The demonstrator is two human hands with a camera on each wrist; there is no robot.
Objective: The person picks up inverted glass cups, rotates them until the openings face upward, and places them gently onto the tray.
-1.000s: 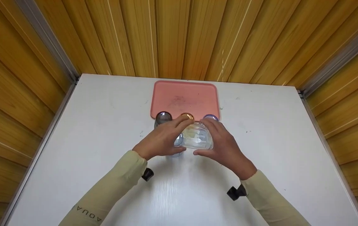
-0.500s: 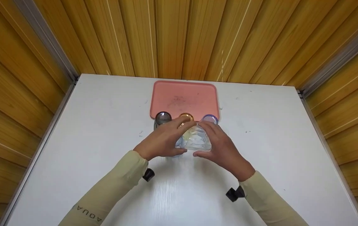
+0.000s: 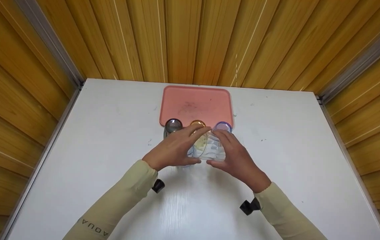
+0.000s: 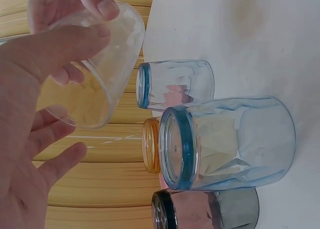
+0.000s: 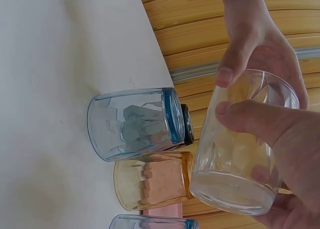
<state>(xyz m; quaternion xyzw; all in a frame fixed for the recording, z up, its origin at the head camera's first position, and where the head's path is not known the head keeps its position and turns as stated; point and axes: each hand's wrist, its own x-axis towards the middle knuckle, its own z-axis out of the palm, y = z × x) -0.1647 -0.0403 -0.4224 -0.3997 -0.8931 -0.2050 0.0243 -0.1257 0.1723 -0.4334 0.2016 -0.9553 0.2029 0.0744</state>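
Note:
A clear drinking glass [image 3: 213,151] is held sideways above the table between both hands. My left hand [image 3: 173,149] grips its open-rim end, thumb on the near side. My right hand [image 3: 240,158] grips the end with the thick base [image 5: 232,189]; its thumb lies along the glass wall in the right wrist view. Beyond and below stand tinted glasses, thick coloured ends up: a dark grey one [image 3: 174,125], an amber one [image 3: 197,123] and a blue one [image 3: 223,126]. Another blue glass [image 4: 227,144] stands closer, mostly hidden by my left hand in the head view.
A pink tray [image 3: 196,100] lies behind the glasses near the table's back edge. The white table [image 3: 116,133] is bounded by wood-look panel walls [image 3: 183,40] at the back and sides.
The clear glass has turned slightly between the hands, so its round rim now shows beside the left fingers. My left hand has shifted a little to the right; the standing glasses stay put.

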